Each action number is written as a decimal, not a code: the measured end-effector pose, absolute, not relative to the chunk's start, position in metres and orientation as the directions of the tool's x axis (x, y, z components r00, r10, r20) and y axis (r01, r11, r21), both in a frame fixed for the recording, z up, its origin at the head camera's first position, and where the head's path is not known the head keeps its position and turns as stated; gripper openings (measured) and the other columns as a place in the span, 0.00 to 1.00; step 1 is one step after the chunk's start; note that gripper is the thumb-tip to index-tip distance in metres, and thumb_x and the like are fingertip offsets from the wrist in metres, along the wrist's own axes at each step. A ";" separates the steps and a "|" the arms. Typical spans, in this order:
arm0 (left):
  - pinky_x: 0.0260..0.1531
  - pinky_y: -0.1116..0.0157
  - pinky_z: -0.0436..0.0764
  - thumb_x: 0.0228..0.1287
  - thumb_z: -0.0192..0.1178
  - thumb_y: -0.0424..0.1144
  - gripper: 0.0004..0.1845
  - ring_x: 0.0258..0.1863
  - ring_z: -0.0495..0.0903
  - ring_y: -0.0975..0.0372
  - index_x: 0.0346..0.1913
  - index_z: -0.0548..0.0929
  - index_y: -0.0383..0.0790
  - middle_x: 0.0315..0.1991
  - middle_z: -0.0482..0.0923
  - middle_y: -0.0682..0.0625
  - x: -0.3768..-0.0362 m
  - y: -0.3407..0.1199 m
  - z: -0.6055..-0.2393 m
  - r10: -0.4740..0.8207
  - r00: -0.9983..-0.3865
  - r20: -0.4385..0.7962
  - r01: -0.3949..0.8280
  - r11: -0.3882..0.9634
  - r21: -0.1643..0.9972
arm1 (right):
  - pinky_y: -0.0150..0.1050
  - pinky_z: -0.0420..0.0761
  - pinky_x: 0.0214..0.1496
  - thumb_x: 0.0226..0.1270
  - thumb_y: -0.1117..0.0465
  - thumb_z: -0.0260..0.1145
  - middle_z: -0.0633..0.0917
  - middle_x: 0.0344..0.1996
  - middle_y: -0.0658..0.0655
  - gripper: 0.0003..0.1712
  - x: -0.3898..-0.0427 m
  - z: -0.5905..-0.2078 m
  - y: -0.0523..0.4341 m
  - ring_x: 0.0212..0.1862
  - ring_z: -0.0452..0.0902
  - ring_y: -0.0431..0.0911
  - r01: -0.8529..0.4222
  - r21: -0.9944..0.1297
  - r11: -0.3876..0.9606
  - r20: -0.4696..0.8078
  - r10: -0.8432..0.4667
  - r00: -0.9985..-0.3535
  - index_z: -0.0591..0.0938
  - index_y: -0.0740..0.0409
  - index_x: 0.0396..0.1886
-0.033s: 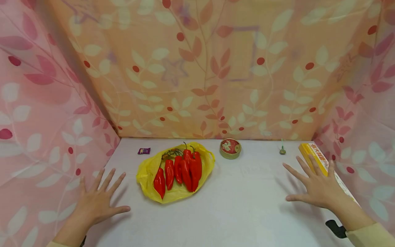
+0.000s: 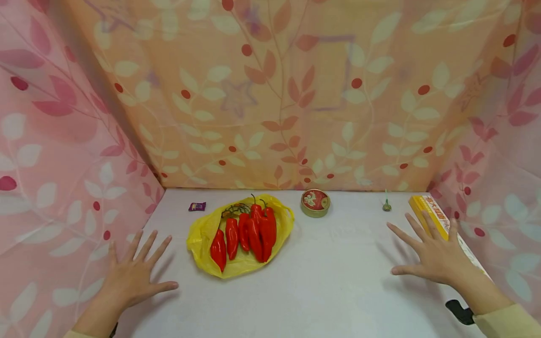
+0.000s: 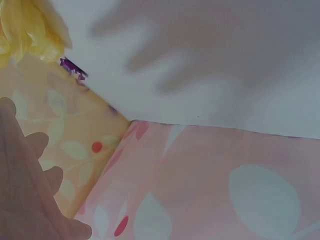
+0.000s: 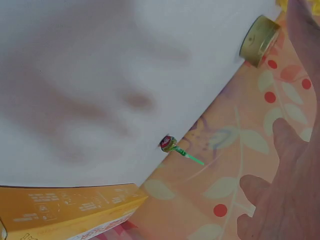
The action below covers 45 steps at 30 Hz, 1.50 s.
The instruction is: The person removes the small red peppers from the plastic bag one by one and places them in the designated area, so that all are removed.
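My left hand (image 2: 131,281) is held over the left side of the white table, fingers spread, with nothing in it. To its right lies a yellow plastic bag (image 2: 198,241), opened out, with several red peppers (image 2: 253,232) on it. My right hand (image 2: 439,258) hovers at the right, its fingers also spread and holding nothing. Beside and partly behind it is a long yellow and white box (image 2: 439,213). A lollipop (image 2: 386,206) with a green stick lies just beyond the right fingertips; the right wrist view shows the lollipop (image 4: 169,144) too.
A round gold tin (image 2: 315,203) with a red lid stands at the back middle. A small purple wrapped sweet (image 2: 197,206) lies at the back left. Floral cloth (image 2: 270,103) hangs behind the white table (image 2: 321,291) and along both sides.
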<state>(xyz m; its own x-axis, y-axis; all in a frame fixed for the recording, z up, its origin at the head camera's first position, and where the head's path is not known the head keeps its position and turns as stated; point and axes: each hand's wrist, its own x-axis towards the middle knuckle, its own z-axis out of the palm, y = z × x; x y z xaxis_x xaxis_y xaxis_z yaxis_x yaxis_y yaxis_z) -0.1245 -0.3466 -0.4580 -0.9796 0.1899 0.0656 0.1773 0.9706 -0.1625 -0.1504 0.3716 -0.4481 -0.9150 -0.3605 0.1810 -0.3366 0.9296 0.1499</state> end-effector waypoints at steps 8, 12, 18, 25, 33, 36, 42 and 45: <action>0.64 0.26 0.21 0.45 0.51 0.87 0.63 0.80 0.24 0.44 0.82 0.40 0.65 0.82 0.43 0.42 -0.125 -0.346 -0.458 0.200 -0.977 0.076 0.186 0.968 -0.166 | 0.72 0.11 0.63 0.45 0.17 0.64 0.50 0.81 0.62 0.64 -0.151 -0.444 0.365 0.80 0.16 0.59 -0.342 0.107 0.933 0.166 -0.356 -0.919 0.50 0.26 0.81; 0.64 0.25 0.21 0.48 0.51 0.85 0.62 0.79 0.19 0.47 0.82 0.40 0.64 0.83 0.41 0.43 -0.127 -0.342 -0.454 0.187 -0.980 0.075 0.175 0.974 -0.142 | 0.77 0.16 0.64 0.47 0.17 0.64 0.55 0.80 0.64 0.63 -0.156 -0.440 0.359 0.80 0.19 0.61 -0.337 0.063 0.940 0.131 -0.342 -0.931 0.50 0.27 0.81; 0.64 0.24 0.25 0.54 0.51 0.82 0.57 0.80 0.33 0.41 0.82 0.41 0.63 0.82 0.45 0.42 -0.131 -0.332 -0.452 0.177 -0.983 0.053 0.174 0.983 -0.062 | 0.75 0.57 0.69 0.52 0.21 0.65 0.66 0.74 0.66 0.58 -0.164 -0.427 0.349 0.74 0.56 0.70 -0.339 -0.029 0.940 0.141 -0.332 -0.933 0.57 0.32 0.80; 0.64 0.22 0.36 0.61 0.49 0.78 0.53 0.76 0.47 0.34 0.82 0.42 0.61 0.80 0.51 0.37 -0.139 -0.322 -0.449 0.145 -0.989 -0.005 0.145 0.988 0.045 | 0.67 0.81 0.49 0.57 0.25 0.65 0.73 0.70 0.63 0.52 -0.169 -0.420 0.326 0.65 0.74 0.66 -0.339 -0.151 0.929 0.188 -0.310 -0.932 0.63 0.37 0.79; 0.63 0.26 0.59 0.70 0.51 0.69 0.50 0.72 0.58 0.32 0.82 0.36 0.55 0.76 0.57 0.32 -0.155 -0.307 -0.447 0.151 -0.987 0.055 0.161 0.943 0.291 | 0.65 0.82 0.51 0.61 0.31 0.68 0.79 0.65 0.62 0.46 -0.178 -0.421 0.299 0.59 0.80 0.61 -0.342 -0.270 0.900 0.197 -0.296 -0.934 0.69 0.44 0.75; 0.61 0.28 0.64 0.72 0.51 0.65 0.49 0.71 0.61 0.33 0.82 0.34 0.56 0.76 0.58 0.31 -0.159 -0.301 -0.448 0.139 -0.989 0.050 0.147 0.899 0.412 | 0.60 0.84 0.47 0.61 0.34 0.70 0.81 0.63 0.58 0.47 -0.182 -0.422 0.289 0.54 0.83 0.55 -0.368 -0.312 0.876 0.241 -0.302 -0.922 0.68 0.44 0.76; 0.57 0.31 0.72 0.78 0.46 0.59 0.42 0.64 0.71 0.36 0.82 0.38 0.52 0.70 0.66 0.31 -0.161 -0.293 -0.451 0.083 -0.997 0.001 0.066 0.781 0.621 | 0.54 0.85 0.50 0.61 0.43 0.75 0.81 0.63 0.56 0.46 -0.190 -0.420 0.266 0.55 0.82 0.52 -0.409 -0.430 0.805 0.292 -0.304 -0.907 0.68 0.46 0.76; 0.57 0.35 0.76 0.78 0.45 0.60 0.40 0.62 0.73 0.37 0.83 0.42 0.50 0.68 0.68 0.31 -0.162 -0.291 -0.452 0.051 -0.998 -0.035 0.015 0.753 0.658 | 0.52 0.86 0.50 0.61 0.45 0.75 0.82 0.61 0.57 0.44 -0.194 -0.420 0.250 0.54 0.83 0.52 -0.446 -0.493 0.747 0.318 -0.322 -0.892 0.69 0.47 0.75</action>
